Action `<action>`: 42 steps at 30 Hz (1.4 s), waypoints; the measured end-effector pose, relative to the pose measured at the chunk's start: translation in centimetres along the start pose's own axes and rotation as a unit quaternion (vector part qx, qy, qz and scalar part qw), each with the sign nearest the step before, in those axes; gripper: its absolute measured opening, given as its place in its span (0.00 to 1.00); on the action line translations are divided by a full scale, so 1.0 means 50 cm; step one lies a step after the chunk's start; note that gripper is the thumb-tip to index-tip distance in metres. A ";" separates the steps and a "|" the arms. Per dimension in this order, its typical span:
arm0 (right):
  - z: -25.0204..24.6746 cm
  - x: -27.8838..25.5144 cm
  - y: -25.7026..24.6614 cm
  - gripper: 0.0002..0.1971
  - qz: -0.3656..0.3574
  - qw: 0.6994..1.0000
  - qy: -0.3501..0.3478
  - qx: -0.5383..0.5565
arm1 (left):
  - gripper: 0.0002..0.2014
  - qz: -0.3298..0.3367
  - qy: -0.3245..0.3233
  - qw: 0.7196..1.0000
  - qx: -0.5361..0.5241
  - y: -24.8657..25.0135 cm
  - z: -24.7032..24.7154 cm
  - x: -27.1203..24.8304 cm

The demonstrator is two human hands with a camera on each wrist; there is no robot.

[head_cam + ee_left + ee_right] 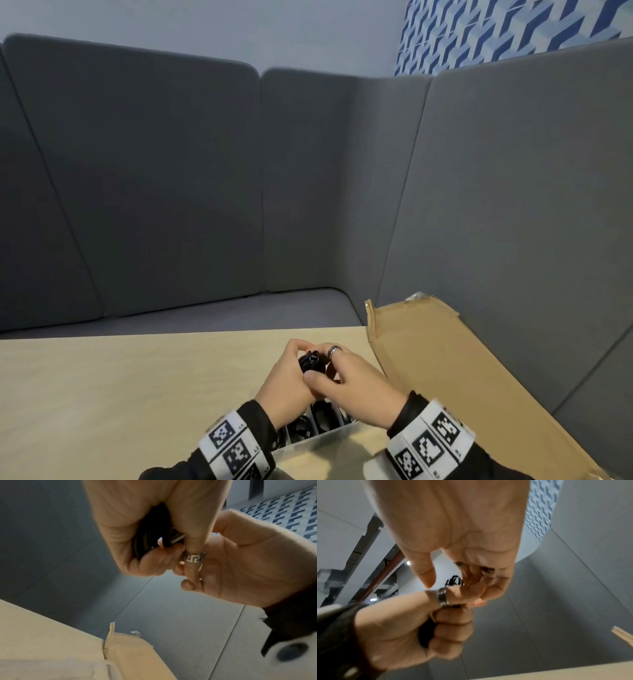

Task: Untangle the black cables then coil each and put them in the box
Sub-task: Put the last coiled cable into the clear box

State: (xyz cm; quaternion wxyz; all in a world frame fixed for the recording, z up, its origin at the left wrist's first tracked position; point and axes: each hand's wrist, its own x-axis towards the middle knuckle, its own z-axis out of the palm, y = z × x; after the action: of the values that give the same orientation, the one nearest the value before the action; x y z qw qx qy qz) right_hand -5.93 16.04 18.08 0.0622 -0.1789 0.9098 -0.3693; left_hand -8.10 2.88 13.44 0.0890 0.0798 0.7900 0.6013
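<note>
Low in the middle of the head view, both hands meet over the pale table (102,394), holding one small bundle of black cable (310,364) between them. The left hand (286,377) has its fingers curled around the coil, and the left wrist view shows the dark loops (145,538) packed inside that grip. The right hand (356,375), wearing a ring (335,351), pinches the same bundle with fingertips pressed together on it. A box (329,440) with dividers sits just below the wrists at the bottom of the frame, dark coils already lying in its compartments; a cardboard sheet (445,359) leans at the lower right. The likely risk is the coil springing open if either grip loosens before it is lowered, since nothing visible ties the loops. A loose end could also snag a divider or a neighbouring coil.
</note>
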 end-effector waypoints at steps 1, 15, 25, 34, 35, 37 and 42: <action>0.014 -0.005 0.006 0.19 0.006 0.999 0.020 0.025 | 0.22 0.005 -0.003 1.000 0.012 -0.010 0.000 -0.001; -0.013 -0.001 0.204 0.06 0.047 0.982 -0.052 0.173 | 0.40 0.016 -0.067 0.998 0.002 -0.068 0.141 0.054; -0.070 0.085 0.407 0.13 0.162 0.985 -0.015 -0.063 | 0.18 -0.102 0.062 0.967 0.225 -0.234 0.233 0.080; 0.049 0.108 0.472 0.09 0.177 0.946 -0.155 -0.224 | 0.23 -0.168 0.118 0.978 0.048 -0.335 0.240 0.093; 0.049 0.113 0.473 0.09 0.174 0.940 -0.157 -0.248 | 0.22 -0.172 0.121 0.977 0.042 -0.334 0.238 0.095; 0.053 0.121 0.481 0.12 0.157 0.931 -0.151 -0.293 | 0.23 -0.177 0.127 0.975 0.042 -0.335 0.236 0.095; 0.079 0.112 0.505 0.17 0.127 0.932 -0.101 -0.325 | 0.24 -0.180 0.145 0.972 -0.031 -0.331 0.238 0.098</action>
State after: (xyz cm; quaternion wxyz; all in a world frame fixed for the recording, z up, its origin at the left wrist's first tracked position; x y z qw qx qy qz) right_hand -17.19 28.13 -2.17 0.1383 -0.1083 0.9842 -0.0228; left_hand -10.36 10.80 -5.84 0.0824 -0.1543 0.7766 0.6052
